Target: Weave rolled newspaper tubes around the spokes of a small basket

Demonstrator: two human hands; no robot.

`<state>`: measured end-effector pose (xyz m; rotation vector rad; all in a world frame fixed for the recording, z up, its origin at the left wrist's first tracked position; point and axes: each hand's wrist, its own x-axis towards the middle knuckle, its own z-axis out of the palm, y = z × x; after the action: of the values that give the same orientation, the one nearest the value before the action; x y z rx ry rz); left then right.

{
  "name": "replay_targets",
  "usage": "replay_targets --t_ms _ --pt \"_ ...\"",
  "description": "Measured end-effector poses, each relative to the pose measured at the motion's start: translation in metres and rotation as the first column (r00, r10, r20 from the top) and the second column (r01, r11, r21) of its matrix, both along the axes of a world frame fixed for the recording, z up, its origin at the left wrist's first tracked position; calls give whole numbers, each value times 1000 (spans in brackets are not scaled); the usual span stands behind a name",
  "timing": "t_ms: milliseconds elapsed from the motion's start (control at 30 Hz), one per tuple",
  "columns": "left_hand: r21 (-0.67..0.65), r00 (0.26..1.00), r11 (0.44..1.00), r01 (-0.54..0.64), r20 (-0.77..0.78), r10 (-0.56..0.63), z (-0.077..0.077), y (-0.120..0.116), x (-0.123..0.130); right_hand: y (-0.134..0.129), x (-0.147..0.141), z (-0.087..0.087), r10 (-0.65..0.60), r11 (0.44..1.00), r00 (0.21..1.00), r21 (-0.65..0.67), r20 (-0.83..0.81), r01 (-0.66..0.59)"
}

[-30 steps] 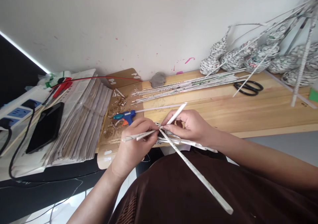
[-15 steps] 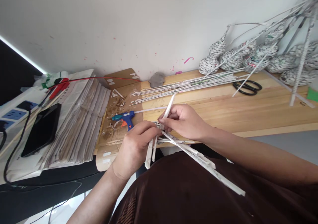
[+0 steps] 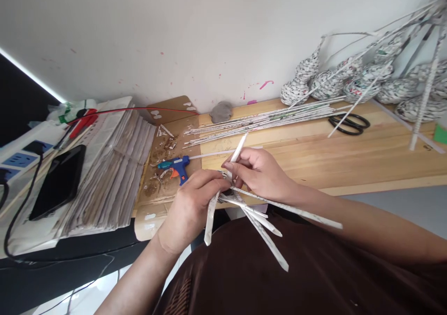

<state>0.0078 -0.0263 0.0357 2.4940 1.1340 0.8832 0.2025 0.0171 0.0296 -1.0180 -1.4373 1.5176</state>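
Between my hands is a small weave of rolled newspaper strips, its centre mostly covered by my fingers. My left hand (image 3: 199,198) is closed around the weave's left side, and one flattened paper strip (image 3: 210,219) hangs down below it. Thumb and fingers of my right hand (image 3: 256,170) pinch an upright paper strip (image 3: 239,148) whose pointed end rises above them. Several other paper strips (image 3: 263,233) fan out toward the lower right over the brown clothing. One of these, a long strip (image 3: 307,215), runs below my right wrist.
Left of my hands a blue glue gun (image 3: 179,168) lies on cardboard (image 3: 153,208). Beyond it are a newspaper stack (image 3: 115,180), a phone (image 3: 59,182) and a power strip (image 3: 21,159). Thin paper rods (image 3: 265,119), black scissors (image 3: 349,124) and woven gourd shapes (image 3: 328,84) lie toward the wall.
The long strip at lower right has swung upward, closer to my right forearm. The other strips are spread wider below it. Both hands stay nearly in place.
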Motion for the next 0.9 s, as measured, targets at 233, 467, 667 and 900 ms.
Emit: replay_targets --t_ms 233,467,667,900 --pt "5 998 1000 -22 66 22 -2 2 -1 -3 3 -4 -67 951 997 304 46 50" --pt "-79 986 986 -146 72 152 2 4 2 -12 3 3 17 941 1000 339 -7 -14" --pt "-71 971 974 -215 89 221 8 3 6 -18 2 10 54 850 992 517 114 -106" --pt "-88 993 992 -90 67 96 11 6 0 -20 2 6 154 724 969 645 193 -243"
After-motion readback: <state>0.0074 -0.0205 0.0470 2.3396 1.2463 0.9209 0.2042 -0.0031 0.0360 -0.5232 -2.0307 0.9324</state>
